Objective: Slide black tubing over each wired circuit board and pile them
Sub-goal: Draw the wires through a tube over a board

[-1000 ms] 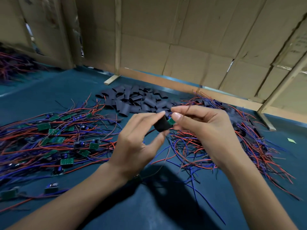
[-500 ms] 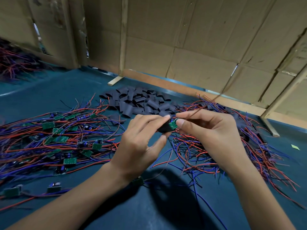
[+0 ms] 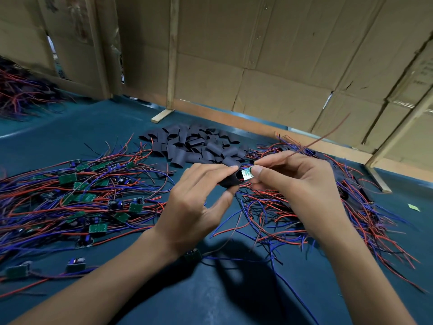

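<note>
My left hand (image 3: 187, 207) holds a short black tube (image 3: 230, 180) between thumb and fingertips, its open end facing right, while my right hand (image 3: 297, 184) pinches a small green circuit board (image 3: 248, 174) at the tube's mouth, both raised just above the tabletop (image 3: 210, 296); each grip is closed tight on its piece. A thin wire (image 3: 323, 137) trails up and away from my right fingers. Faint print marks the cardboard at far right, too blurred to read. A dark teal cover lies over the tabletop, with bare wired boards (image 3: 77, 195) heaped at left, a pile of loose tubes (image 3: 194, 146) beyond my hands, and a red-and-blue wire tangle (image 3: 351, 207) at right. A cardboard wall (image 3: 257, 55) braced by wooden strips closes off the back
</note>
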Motion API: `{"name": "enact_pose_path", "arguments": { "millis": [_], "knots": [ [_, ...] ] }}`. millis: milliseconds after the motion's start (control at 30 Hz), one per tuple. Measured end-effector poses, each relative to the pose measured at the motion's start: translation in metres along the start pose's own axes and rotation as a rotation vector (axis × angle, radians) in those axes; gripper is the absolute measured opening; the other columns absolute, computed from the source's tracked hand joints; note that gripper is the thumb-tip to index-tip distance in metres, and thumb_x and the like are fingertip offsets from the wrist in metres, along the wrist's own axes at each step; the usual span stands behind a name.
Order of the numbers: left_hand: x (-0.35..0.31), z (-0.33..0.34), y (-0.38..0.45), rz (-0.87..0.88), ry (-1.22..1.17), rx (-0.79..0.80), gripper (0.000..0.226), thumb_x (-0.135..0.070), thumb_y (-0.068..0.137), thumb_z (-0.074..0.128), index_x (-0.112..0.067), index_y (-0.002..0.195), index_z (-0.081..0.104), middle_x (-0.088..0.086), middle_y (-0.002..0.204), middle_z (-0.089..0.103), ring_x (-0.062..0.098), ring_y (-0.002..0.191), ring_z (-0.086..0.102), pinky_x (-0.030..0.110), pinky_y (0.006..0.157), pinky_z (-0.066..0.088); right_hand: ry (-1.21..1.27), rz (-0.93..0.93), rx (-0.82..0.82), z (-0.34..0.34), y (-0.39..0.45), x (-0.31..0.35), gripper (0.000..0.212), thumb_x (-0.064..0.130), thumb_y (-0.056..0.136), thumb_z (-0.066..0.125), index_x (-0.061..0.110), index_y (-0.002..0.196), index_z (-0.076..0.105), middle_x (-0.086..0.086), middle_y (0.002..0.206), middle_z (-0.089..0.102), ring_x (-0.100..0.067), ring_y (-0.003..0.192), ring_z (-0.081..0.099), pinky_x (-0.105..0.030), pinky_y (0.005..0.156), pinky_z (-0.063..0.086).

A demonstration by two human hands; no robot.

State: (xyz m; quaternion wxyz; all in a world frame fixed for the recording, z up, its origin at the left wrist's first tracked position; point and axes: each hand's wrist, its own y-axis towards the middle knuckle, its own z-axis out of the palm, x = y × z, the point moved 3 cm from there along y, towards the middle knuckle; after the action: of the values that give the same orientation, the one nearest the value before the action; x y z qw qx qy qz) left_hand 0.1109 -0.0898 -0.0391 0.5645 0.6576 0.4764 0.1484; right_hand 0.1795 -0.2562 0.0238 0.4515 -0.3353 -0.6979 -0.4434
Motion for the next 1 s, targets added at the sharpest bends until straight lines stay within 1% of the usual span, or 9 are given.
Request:
{"name": "enact_pose_path", "arguments": {
  "millis": [100,167,300,467,567,700,767,867,1000],
  "knots": [
    [0.002,0.000,0.000,-0.002,0.004,0.010,0.036,-0.003,0.084,0.078,0.000,0.119,0.069,0.006,0.113,0.069,0.021,0.102,0.064,0.037,0.091,0.051,0.053,0.030,0.023,0.001,-0.001,-0.001,0.006,-0.002,0.084,0.076,0.001,0.087,0.074,-0.016,0.076,0.076,-0.028,0.071,0.075,-0.033,0.071,0.062],
    [0.002,0.001,-0.001,0.003,0.014,0.006,0.037,-0.002,0.082,0.079,0.001,0.118,0.069,0.006,0.112,0.069,0.021,0.101,0.064,0.037,0.091,0.051,0.014,0.012,0.011,0.003,-0.002,-0.001,0.007,-0.001,0.084,0.077,0.006,0.085,0.074,-0.014,0.075,0.076,-0.030,0.072,0.075,-0.039,0.075,0.063],
    [0.003,0.001,-0.001,0.025,0.043,-0.003,0.036,-0.003,0.083,0.079,0.000,0.118,0.070,0.005,0.111,0.069,0.022,0.099,0.064,0.042,0.087,0.051,-0.139,-0.119,-0.011,0.007,-0.006,0.002,0.011,0.005,0.084,0.080,0.015,0.085,0.076,-0.005,0.078,0.076,-0.030,0.075,0.073,-0.048,0.078,0.061],
    [0.003,0.001,-0.001,0.041,0.033,0.051,0.037,-0.007,0.086,0.077,0.000,0.121,0.069,0.007,0.116,0.069,0.025,0.103,0.064,0.045,0.087,0.051,-0.112,-0.113,-0.013,0.005,-0.005,0.002,0.010,0.003,0.084,0.079,0.012,0.085,0.075,-0.009,0.077,0.076,-0.033,0.074,0.073,-0.052,0.079,0.061],
    [0.003,0.002,-0.001,0.016,0.020,0.066,0.038,-0.008,0.086,0.077,0.000,0.122,0.068,0.008,0.117,0.068,0.025,0.105,0.064,0.044,0.089,0.052,-0.114,-0.087,-0.010,0.005,-0.003,-0.001,0.010,0.004,0.084,0.079,0.013,0.083,0.075,-0.007,0.077,0.076,-0.032,0.075,0.073,-0.046,0.078,0.061],
    [0.003,0.001,-0.001,-0.002,0.026,0.044,0.038,-0.009,0.086,0.077,0.000,0.122,0.068,0.008,0.117,0.068,0.024,0.106,0.064,0.045,0.088,0.051,-0.186,-0.154,0.010,0.009,-0.005,-0.003,0.009,0.004,0.083,0.079,0.011,0.084,0.073,-0.002,0.078,0.075,-0.014,0.070,0.071,-0.019,0.065,0.051],
    [0.004,0.001,-0.001,0.006,0.033,0.038,0.036,-0.009,0.087,0.076,-0.001,0.121,0.068,0.008,0.117,0.068,0.024,0.106,0.064,0.045,0.088,0.051,-0.221,-0.198,0.021,0.012,-0.005,-0.004,0.009,0.002,0.084,0.079,0.008,0.085,0.072,-0.007,0.081,0.074,-0.014,0.071,0.072,-0.018,0.066,0.051],
    [0.005,0.001,-0.002,0.034,0.052,0.039,0.035,-0.008,0.086,0.076,-0.002,0.120,0.069,0.006,0.118,0.068,0.022,0.107,0.064,0.045,0.088,0.051,-0.237,-0.204,0.050,0.014,-0.005,-0.004,0.006,0.005,0.084,0.079,0.009,0.087,0.076,-0.005,0.083,0.075,-0.014,0.075,0.072,-0.023,0.070,0.054],
    [0.006,0.002,-0.003,0.052,0.072,0.034,0.034,-0.009,0.087,0.076,-0.005,0.120,0.070,0.003,0.118,0.069,0.020,0.106,0.064,0.043,0.086,0.049,-0.182,-0.152,0.107,0.010,-0.003,-0.003,0.010,0.003,0.085,0.077,0.012,0.090,0.080,-0.004,0.090,0.074,-0.023,0.083,0.072,-0.044,0.080,0.058]
  ]
}}
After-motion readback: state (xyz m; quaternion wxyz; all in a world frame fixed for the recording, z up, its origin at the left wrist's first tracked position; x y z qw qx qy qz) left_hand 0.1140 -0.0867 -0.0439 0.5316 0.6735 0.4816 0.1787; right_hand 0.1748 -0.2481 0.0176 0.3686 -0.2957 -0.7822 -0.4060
